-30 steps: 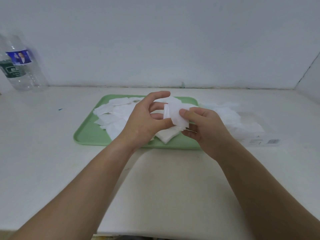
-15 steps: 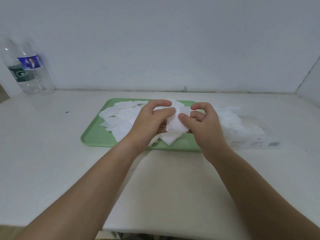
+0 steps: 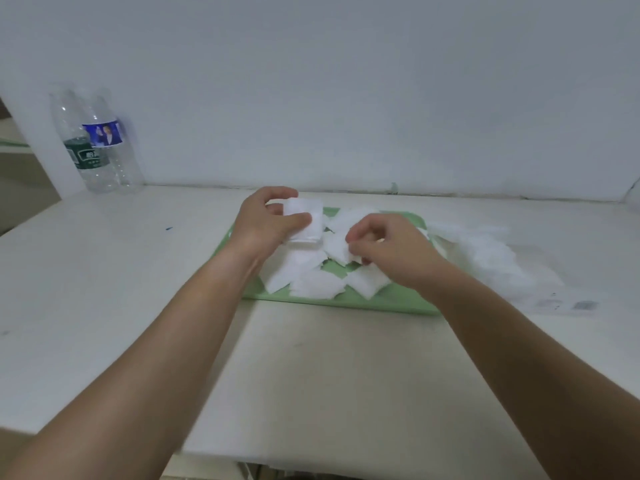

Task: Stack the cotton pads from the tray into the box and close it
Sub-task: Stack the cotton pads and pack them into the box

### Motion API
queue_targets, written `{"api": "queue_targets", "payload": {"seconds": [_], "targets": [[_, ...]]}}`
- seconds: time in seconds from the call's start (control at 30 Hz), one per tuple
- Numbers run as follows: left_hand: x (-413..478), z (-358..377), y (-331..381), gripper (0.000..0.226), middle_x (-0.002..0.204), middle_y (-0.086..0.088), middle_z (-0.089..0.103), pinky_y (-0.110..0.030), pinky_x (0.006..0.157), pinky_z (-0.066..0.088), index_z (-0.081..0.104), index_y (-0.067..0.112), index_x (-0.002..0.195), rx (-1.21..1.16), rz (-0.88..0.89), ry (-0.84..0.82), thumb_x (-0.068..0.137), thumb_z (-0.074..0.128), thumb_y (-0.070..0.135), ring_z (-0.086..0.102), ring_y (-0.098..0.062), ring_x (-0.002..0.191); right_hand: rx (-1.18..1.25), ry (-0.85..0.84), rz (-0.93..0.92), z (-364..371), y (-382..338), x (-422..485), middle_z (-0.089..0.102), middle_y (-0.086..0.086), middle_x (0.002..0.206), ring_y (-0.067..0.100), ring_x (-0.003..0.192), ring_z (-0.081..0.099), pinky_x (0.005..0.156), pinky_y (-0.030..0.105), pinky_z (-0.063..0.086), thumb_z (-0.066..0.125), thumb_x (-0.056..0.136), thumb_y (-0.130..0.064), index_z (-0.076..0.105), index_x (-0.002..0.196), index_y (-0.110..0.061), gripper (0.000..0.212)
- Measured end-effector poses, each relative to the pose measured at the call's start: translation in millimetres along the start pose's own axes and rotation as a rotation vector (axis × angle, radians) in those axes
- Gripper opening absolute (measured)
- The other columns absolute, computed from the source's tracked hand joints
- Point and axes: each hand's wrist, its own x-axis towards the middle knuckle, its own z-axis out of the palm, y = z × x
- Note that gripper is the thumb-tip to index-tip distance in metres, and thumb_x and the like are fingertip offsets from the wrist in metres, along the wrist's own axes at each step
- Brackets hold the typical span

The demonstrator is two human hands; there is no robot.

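Two hands work over a green tray [image 3: 346,302] that lies on the white table [image 3: 104,271], a little way out from the wall [image 3: 346,81]. The left hand [image 3: 265,225] is raised above the tray's far left part and grips a small stack of cotton pads [image 3: 306,220], with the thumb across its near face and the fingers curled round its far edge. The stack is held nearly upright with its edges roughly squared. The right hand [image 3: 394,252] is lower, over the middle of the tray, with its fingers curled down and the fingertips at the edge of one of the loose pads [image 3: 311,287]. Motion blur hides the contact, so I cannot tell whether a pad is actually pinched. More white square pads lie scattered and overlapping across the tray floor, mostly toward its near and middle parts, with green showing between them. Just beside the tray on the right sits the box [image 3: 554,301] — low, pale and blurred, with a small printed code on its near side. A heap of pads [image 3: 485,251] rises at its left end, between box and tray, though how much of it lies inside the box is not clear. At the far left of the table, well apart from the tray, two clear plastic bottles [image 3: 100,147] stand upright against the wall.
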Motion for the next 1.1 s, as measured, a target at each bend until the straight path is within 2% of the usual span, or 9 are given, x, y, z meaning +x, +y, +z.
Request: {"api": "queue_targets", "payload": {"seconds": [0.07, 0.2, 0.33, 0.47, 0.57, 0.7, 0.83, 1.0, 1.1], "targets": [[1, -8, -8, 0.041, 0.099, -0.005, 0.076, -0.039, 0.082, 0.060, 0.065, 0.026, 0.113, 0.011, 0.025, 0.059, 0.079, 0.081, 0.010, 0.075, -0.023, 0.088, -0.201, -0.107, -0.048, 14, 2, -1, 0.069, -0.014, 0.086, -0.002, 0.070, 0.062, 0.064, 0.016, 0.044, 0.071, 0.086, -0.030, 0.071, 0.084, -0.029, 0.002], [-2, -15, -14, 0.040, 0.098, -0.003, 0.075, -0.033, 0.076, 0.058, 0.064, 0.023, 0.115, -0.015, 0.088, 0.091, 0.082, 0.079, 0.008, 0.072, -0.015, 0.082, -0.495, -0.165, -0.124, 42, 6, -4, 0.061, -0.017, 0.102, 0.001, 0.087, 0.055, 0.079, 0.024, 0.048, 0.075, 0.075, -0.057, 0.066, 0.107, -0.032, 0.042], [-5, -18, -20, 0.037, 0.099, -0.007, 0.073, -0.032, 0.075, 0.058, 0.065, 0.024, 0.111, -0.027, 0.113, 0.082, 0.082, 0.079, 0.005, 0.070, -0.015, 0.081, -0.502, -0.182, -0.184, 47, 12, -1, 0.057, -0.013, 0.103, 0.006, 0.091, 0.055, 0.082, 0.025, 0.048, 0.083, 0.071, -0.046, 0.064, 0.114, -0.030, 0.050], [-4, -17, -19, 0.034, 0.098, -0.010, 0.073, -0.038, 0.075, 0.058, 0.066, 0.027, 0.102, -0.077, 0.107, 0.126, 0.081, 0.078, 0.004, 0.069, -0.017, 0.079, -0.335, -0.178, -0.179, 41, 26, -3, 0.065, -0.014, 0.096, -0.001, 0.085, 0.061, 0.077, 0.021, 0.052, 0.085, 0.072, -0.036, 0.070, 0.099, -0.033, 0.031], [-3, -17, -19, 0.033, 0.093, -0.003, 0.073, -0.036, 0.072, 0.058, 0.066, 0.024, 0.103, -0.089, 0.083, 0.133, 0.081, 0.078, 0.002, 0.069, -0.017, 0.075, -0.234, -0.113, -0.160, 36, 34, -5, 0.069, -0.015, 0.084, -0.008, 0.076, 0.062, 0.068, 0.008, 0.044, 0.079, 0.083, -0.032, 0.069, 0.087, -0.033, 0.011], [-6, -14, -19, 0.033, 0.093, -0.002, 0.073, -0.034, 0.069, 0.059, 0.066, 0.023, 0.106, -0.078, 0.063, 0.106, 0.082, 0.078, 0.004, 0.070, -0.017, 0.075, -0.137, 0.016, -0.188, 38, 33, -6, 0.066, -0.014, 0.079, -0.009, 0.072, 0.059, 0.066, 0.006, 0.041, 0.072, 0.089, -0.025, 0.064, 0.079, -0.029, 0.014], [-10, -10, -19, 0.035, 0.092, 0.000, 0.078, -0.029, 0.065, 0.059, 0.066, 0.024, 0.110, -0.067, 0.054, 0.068, 0.083, 0.078, 0.006, 0.074, -0.016, 0.075, 0.052, 0.173, -0.128, 32, 33, 1, 0.052, -0.005, 0.061, 0.008, 0.057, 0.046, 0.059, 0.018, 0.038, 0.066, 0.089, -0.018, 0.059, 0.070, -0.014, 0.021], [-14, -5, -18, 0.036, 0.091, 0.000, 0.079, -0.032, 0.074, 0.061, 0.067, 0.025, 0.115, -0.044, 0.043, 0.017, 0.084, 0.080, 0.011, 0.076, -0.020, 0.081, 0.571, 0.206, -0.027, 20, 30, 1, 0.062, 0.016, 0.076, 0.024, 0.076, 0.065, 0.076, 0.037, 0.061, 0.060, 0.091, -0.005, 0.062, 0.085, -0.003, 0.007], [-17, -1, -16, 0.030, 0.098, -0.010, 0.077, -0.031, 0.065, 0.061, 0.066, 0.020, 0.115, -0.049, 0.026, -0.034, 0.088, 0.077, 0.012, 0.075, -0.022, 0.080, 0.739, 0.120, -0.001, 17, 25, -1, 0.074, -0.002, 0.083, 0.015, 0.082, 0.070, 0.070, 0.031, 0.060, 0.057, 0.097, -0.002, 0.065, 0.099, -0.010, 0.011]]}}
